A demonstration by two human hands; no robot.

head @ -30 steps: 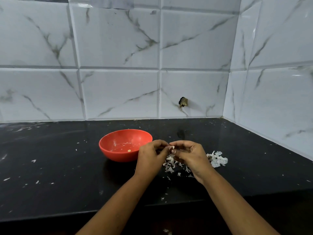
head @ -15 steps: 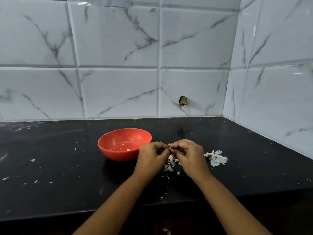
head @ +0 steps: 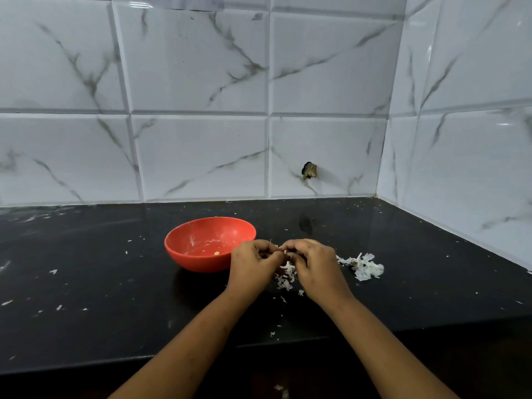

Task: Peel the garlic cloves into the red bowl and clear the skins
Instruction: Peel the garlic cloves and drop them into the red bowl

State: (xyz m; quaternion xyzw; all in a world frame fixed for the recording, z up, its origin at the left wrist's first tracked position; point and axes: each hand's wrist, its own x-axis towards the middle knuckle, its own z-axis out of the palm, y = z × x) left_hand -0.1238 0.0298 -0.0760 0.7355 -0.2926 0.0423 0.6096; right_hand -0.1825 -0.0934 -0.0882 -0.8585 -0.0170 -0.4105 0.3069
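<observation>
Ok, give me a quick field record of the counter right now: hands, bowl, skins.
left hand: pinches the garlic clove, just right of the bowl
right hand: pinches the same clove from the other side
red bowl: upright on the black counter, left of the hands; one small pale piece and smears inside
skin heap: on the counter below the hands
second skin heap: right of the hands, apart from them
task state: peeling under way; skins not yet cleared
</observation>
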